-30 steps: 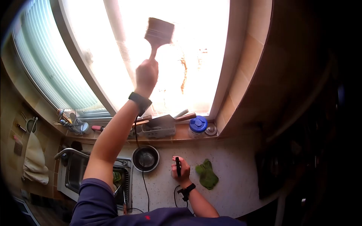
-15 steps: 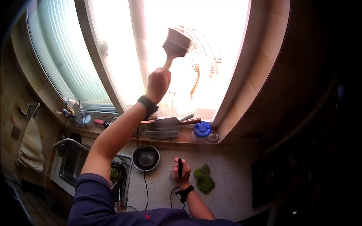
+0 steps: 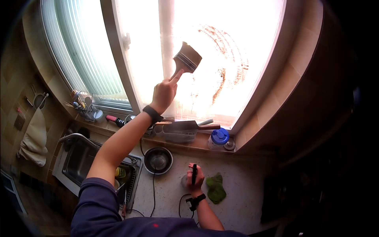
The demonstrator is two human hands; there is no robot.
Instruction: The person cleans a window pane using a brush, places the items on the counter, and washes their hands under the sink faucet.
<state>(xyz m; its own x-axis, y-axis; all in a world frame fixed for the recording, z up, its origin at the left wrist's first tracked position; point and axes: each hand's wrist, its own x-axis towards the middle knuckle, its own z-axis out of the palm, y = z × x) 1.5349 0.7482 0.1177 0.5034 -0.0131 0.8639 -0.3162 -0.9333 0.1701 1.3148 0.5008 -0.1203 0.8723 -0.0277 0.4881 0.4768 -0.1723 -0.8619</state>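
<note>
My left hand (image 3: 165, 94) is raised in front of the bright window (image 3: 252, 23). Its fingers are closed round the handle of a wide flat brush (image 3: 188, 57), bristles up, one finger stretched along the handle. Dark streaks (image 3: 239, 59) mark the glass to the right of the brush. Low over the counter, my right hand (image 3: 194, 179) is closed on an upright thing with a narrow black part on top and a greyish rounded body beside the fingers; its kind is not clear. A crumpled green cloth (image 3: 216, 189) lies to the right of that hand.
A round dark metal bowl (image 3: 158, 160) stands on the speckled counter (image 3: 241, 173), with a cord across it. Left is a sink (image 3: 77, 162) with a faucet. On the sill are a cleaver (image 3: 181, 126), a blue-lidded jar (image 3: 219, 137) and a utensil holder (image 3: 89, 112).
My left hand has drawn the brush down and left over the window, away from the streaks, and its finger now points along the handle. The view has shifted slightly. My right hand stays closed.
</note>
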